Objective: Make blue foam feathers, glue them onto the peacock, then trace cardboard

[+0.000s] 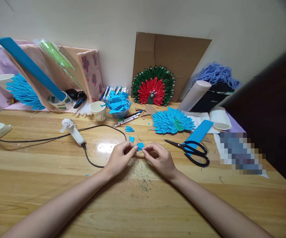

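Between my fingertips is a small blue paper piece [140, 145], its lower edge hidden by the fingers. My left hand [122, 156] pinches it from the left. My right hand [161, 158] is closed in a pinch at its right side. Just beyond lie a loose blue scrap [131, 139] and a fringed blue piece [129, 129]. A blue peacock [170, 121] of layered petals with a green body rests behind my right hand. Black-handled scissors [191, 150] lie on a blue strip [202, 129] to the right.
A white glue gun [75, 134] and its cord lie left. Behind stand a paper cup [98, 110], a bowl of blue scraps [119, 104], pens [128, 119] and a red-green peacock [153, 87] against cardboard [169, 49]. Small trimmings dot the wooden table [138, 211].
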The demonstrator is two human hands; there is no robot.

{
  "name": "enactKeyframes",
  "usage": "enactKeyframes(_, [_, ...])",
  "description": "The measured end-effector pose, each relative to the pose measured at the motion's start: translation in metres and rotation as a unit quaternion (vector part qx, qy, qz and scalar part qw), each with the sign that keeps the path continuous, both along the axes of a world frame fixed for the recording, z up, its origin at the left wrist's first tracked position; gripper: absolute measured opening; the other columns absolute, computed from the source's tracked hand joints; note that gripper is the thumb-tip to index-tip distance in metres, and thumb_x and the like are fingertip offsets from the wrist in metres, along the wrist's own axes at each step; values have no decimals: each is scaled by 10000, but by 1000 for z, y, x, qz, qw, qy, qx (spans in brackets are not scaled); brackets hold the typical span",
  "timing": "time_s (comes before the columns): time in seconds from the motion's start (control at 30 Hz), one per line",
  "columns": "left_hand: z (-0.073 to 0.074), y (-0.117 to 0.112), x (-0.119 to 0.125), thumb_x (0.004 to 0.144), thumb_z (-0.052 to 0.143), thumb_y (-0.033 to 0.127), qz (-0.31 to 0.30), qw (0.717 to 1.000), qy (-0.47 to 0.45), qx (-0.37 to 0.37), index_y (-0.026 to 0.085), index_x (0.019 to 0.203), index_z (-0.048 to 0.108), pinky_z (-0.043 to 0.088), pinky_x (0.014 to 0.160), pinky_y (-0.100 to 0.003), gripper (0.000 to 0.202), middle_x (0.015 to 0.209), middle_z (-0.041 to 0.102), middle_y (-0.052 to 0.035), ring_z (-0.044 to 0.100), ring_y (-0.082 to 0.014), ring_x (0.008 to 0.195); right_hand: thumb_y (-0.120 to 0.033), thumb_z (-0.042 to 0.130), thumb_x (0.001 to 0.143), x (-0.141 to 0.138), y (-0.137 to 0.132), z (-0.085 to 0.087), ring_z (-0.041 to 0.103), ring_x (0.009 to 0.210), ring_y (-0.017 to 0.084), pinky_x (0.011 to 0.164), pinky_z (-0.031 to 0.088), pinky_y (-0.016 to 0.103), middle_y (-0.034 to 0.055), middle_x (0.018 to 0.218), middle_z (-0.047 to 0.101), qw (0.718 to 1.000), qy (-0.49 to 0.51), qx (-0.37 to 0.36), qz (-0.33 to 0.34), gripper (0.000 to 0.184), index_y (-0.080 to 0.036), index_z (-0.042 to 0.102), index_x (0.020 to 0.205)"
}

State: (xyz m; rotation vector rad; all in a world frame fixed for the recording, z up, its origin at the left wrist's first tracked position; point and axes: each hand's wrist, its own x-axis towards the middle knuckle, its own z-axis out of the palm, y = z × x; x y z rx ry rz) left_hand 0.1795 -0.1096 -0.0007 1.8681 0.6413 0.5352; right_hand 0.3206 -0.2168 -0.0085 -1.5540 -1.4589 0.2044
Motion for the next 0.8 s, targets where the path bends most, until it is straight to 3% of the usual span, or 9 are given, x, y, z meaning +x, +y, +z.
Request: enactKeyframes(0.8, [6, 2, 0, 829, 513, 399, -8, 1000, 18, -20, 164, 719, 580, 407, 623, -237, 268, 680, 601, -8, 550, -142, 655, -202, 542, 803, 1, 3, 6, 567, 660, 128, 575, 470, 224, 7, 698, 586, 1000, 9, 4, -17, 44, -202, 563, 765])
